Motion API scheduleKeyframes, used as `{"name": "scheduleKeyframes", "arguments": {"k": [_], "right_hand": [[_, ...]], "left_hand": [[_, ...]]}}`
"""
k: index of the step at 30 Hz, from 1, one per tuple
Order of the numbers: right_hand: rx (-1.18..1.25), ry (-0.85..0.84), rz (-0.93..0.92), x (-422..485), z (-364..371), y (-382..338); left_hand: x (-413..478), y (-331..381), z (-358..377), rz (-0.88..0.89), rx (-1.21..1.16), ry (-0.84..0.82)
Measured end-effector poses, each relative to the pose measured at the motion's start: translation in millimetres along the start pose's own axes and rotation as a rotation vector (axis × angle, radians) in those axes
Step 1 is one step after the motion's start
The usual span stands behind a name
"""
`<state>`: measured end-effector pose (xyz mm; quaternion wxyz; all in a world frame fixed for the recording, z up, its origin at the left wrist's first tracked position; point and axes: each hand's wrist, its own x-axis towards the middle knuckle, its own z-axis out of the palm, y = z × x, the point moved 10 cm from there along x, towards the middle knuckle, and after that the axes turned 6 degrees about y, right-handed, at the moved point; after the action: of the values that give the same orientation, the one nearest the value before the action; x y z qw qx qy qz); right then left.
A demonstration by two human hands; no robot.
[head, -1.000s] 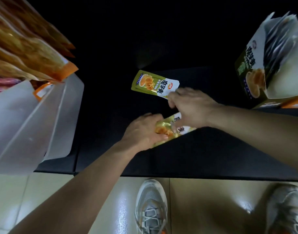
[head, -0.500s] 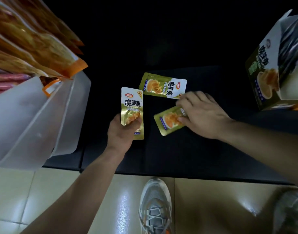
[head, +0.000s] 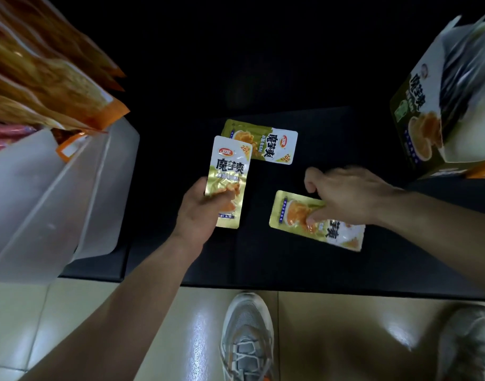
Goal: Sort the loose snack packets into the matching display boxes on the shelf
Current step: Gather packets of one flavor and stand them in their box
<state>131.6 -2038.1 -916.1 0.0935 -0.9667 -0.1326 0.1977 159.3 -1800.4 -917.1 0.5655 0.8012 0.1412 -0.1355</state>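
Two grey sneakers (head: 247, 334) — glossy beige floor tiles (head: 57, 325) beneath.

I'm in a shop, facing a low black shelf (head: 263, 259). A printed display box (head: 417, 119) stands at my right, matching the loose snack packets (head: 263, 145). A clear plastic bin (head: 43, 202) of orange bags (head: 57, 86) stands at my left, with glossy floor tiles (head: 71, 325) below.
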Motion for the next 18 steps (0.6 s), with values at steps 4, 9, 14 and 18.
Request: {"name": "scheduleKeyframes", "arguments": {"k": [4, 9, 14, 18], "right_hand": [[0.091, -0.033, -0.053, -11.3, 6.0, -6.0], [0.249, -0.017, -0.139, -17.5, -14.0, -34.9], [-0.008, 0.322, -0.184, 1.7, -62.7, -68.9], [-0.039, 0.610, -0.139, 17.9, -81.8, -57.0]], "left_hand": [[-2.0, 5.4, 10.0, 0.028, 0.021, -0.044], [-7.2, 13.2, 31.7, 0.050, 0.064, -0.148], [-26.3, 8.3, 68.3, 0.040, 0.166, -0.412], [-27.3, -0.6, 63.6, 0.074, 0.306, -0.424]]}}
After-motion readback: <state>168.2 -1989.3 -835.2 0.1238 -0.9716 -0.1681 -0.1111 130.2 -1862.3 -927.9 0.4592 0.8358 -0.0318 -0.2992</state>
